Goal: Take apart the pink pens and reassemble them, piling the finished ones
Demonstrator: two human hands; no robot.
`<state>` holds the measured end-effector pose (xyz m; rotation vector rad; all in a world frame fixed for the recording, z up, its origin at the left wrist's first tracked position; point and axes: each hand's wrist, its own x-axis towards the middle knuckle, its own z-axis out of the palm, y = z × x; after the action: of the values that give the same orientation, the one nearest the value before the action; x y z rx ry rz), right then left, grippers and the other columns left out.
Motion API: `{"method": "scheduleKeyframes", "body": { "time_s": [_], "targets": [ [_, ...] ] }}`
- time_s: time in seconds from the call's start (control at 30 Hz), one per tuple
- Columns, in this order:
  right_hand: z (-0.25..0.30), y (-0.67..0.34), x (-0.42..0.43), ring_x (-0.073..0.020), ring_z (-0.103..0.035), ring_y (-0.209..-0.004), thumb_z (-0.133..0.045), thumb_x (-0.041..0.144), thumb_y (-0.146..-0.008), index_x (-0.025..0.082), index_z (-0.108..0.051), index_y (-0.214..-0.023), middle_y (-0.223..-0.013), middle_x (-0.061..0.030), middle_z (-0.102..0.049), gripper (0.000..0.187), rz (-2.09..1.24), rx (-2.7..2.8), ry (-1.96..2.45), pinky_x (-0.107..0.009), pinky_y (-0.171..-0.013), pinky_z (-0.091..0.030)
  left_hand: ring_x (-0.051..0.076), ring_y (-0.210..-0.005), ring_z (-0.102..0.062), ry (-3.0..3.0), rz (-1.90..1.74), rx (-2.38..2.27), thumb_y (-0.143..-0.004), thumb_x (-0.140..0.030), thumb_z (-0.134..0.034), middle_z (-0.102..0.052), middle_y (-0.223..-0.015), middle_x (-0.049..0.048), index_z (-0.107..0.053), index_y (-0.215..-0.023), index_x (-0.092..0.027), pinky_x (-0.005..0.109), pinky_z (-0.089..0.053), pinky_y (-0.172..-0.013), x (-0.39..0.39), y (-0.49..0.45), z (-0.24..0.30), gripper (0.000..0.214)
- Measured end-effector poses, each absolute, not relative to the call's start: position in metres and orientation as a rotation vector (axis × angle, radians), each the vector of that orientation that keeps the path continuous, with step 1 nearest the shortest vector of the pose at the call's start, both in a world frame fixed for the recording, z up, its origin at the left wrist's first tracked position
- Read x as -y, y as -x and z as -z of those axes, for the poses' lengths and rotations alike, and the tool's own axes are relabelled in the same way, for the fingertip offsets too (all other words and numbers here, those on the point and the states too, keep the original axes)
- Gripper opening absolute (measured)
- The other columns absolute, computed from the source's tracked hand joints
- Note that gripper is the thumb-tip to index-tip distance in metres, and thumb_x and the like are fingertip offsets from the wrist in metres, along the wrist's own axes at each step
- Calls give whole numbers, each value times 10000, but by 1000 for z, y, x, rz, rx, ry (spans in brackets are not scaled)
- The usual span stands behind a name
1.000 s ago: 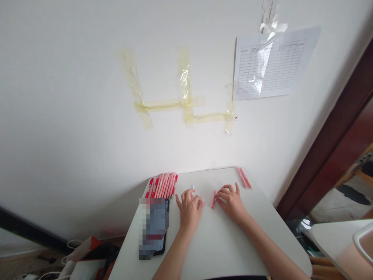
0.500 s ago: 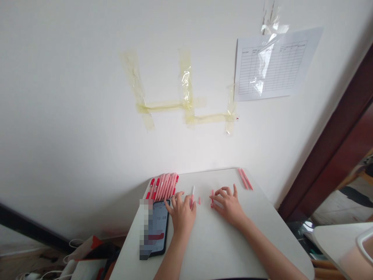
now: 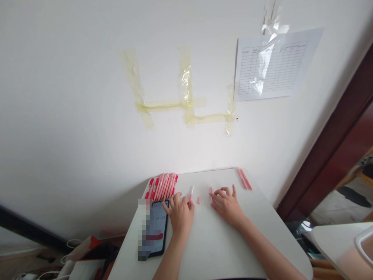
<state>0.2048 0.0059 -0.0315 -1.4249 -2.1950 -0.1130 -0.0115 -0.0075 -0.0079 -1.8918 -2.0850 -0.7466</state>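
Observation:
My left hand (image 3: 181, 213) rests on the white table, thumb and index finger pinched on the pink end of a pink-and-white pen part (image 3: 191, 191). The white end points away toward the wall. My right hand (image 3: 229, 204) pinches a slim pink pen part (image 3: 211, 190) by its near end, its other fingers curled above the table. Between the two hands lies a small pink piece (image 3: 198, 200), touched by neither. Beyond my left hand, several pink pens (image 3: 165, 186) with red parts lie side by side.
A phone (image 3: 159, 229) showing a timer lies left of my left wrist. Two pink pens (image 3: 244, 179) lie at the table's far right corner. The white wall (image 3: 204, 151) borders the table's (image 3: 221, 249) far edge. A taped paper sheet (image 3: 276, 66) hangs above.
The pink part in my right hand has shifted slightly away from me, and less of its near end shows. My left hand keeps nearly the same place. The view has shifted slightly.

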Motion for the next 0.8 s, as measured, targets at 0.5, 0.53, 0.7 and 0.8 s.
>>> {"method": "scheduleKeyframes", "body": {
  "time_s": [0.5, 0.53, 0.7, 0.8],
  "targets": [
    [27, -202, -1, -261, -566, -1156, -595, 347, -975, 371, -677, -1240, -1076, -22, -723, 279, 49, 2215, 1306, -717, -1186, -131, 268, -1166, -553, 1914, 907, 1965, -881, -289, -576, -666, -1168, 86, -722, -799, -213, 620, -255, -1169, 9, 10, 9, 184],
    [26, -202, 0, -258, -567, -1155, -592, 350, -978, 370, -678, -1238, -1074, -20, -724, 275, 45, 2218, 1299, -712, -1189, -133, 267, -1165, -553, 1916, 916, 1955, -881, -291, -578, -668, -1161, 85, -717, -791, -212, 619, -253, -1171, 9, 9, 9, 184],
    [24, -201, 1, -253, -569, -1150, -593, 315, -978, 377, -672, -1250, -1076, -20, -726, 291, 43, 2230, 1282, -708, -1186, -156, 272, -1154, -560, 1943, 942, 1943, -890, -289, -568, -665, -1166, 88, -708, -790, -210, 659, -234, -1163, 10, 8, 10, 189],
    [24, -201, 1, -254, -565, -1154, -581, 314, -984, 387, -664, -1256, -1071, -12, -721, 293, 31, 2227, 1273, -712, -1183, -155, 279, -1148, -566, 1957, 963, 1935, -891, -278, -565, -664, -1164, 96, -709, -802, -213, 682, -239, -1143, 10, 7, 12, 182]
  ]
}}
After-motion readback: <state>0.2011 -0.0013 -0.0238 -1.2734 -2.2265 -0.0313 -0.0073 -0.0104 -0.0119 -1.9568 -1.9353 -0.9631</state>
